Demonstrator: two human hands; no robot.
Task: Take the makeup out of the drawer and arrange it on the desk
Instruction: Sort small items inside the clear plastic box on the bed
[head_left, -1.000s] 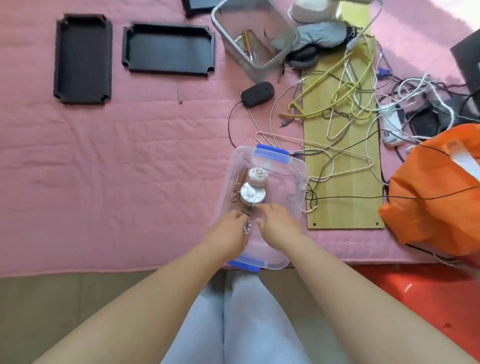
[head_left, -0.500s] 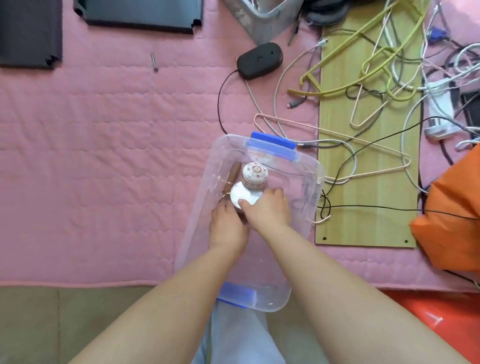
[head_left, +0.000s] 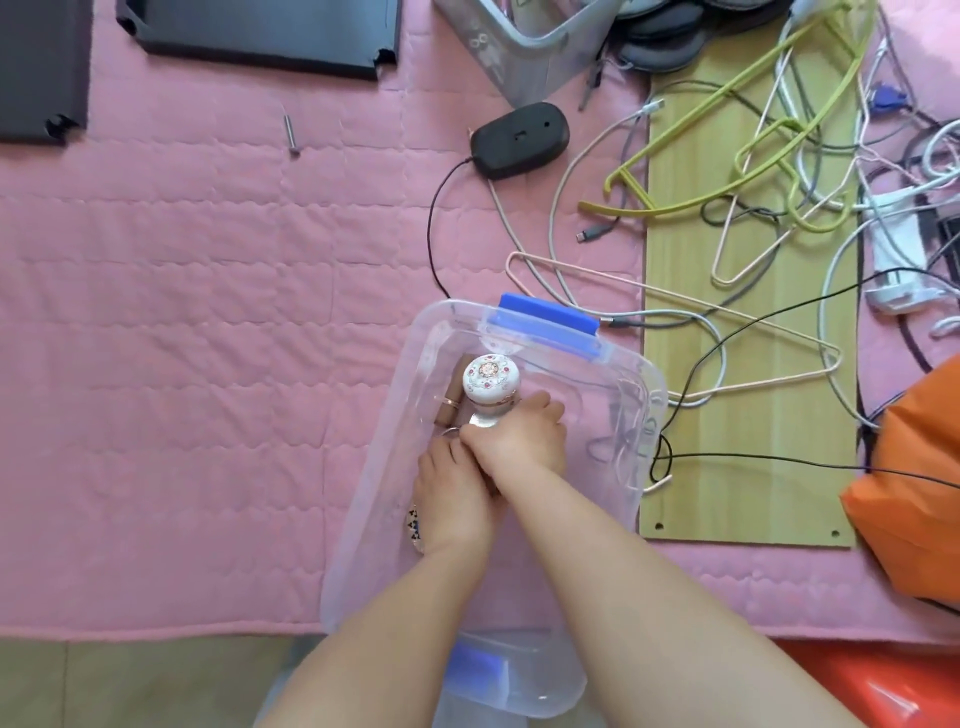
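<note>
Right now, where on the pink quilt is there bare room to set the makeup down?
The broad stretch of pink quilt left of the clear bin, below the black trays and the loose screw, is bare. To the right it is crowded: mouse, cables, hangers on the wooden board, orange bag.

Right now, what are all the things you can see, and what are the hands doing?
Clear plastic box: 1, see-through with blue latches, on the pink quilt at its near edge.
White flowered jar: 1, inside the box.
Silver round item: 1, inside the box, under the jar.
Black mouse: 1, beyond the box.
Black trays: 2, top left.
Screw: 1, grey, below the trays.
Wooden board: 1, light, right.
Hangers: several, yellow-green and pale pink.
Orange bag: 1, far right.
Left hand: in the box.
Right hand: fingers touching the silver item.
</note>
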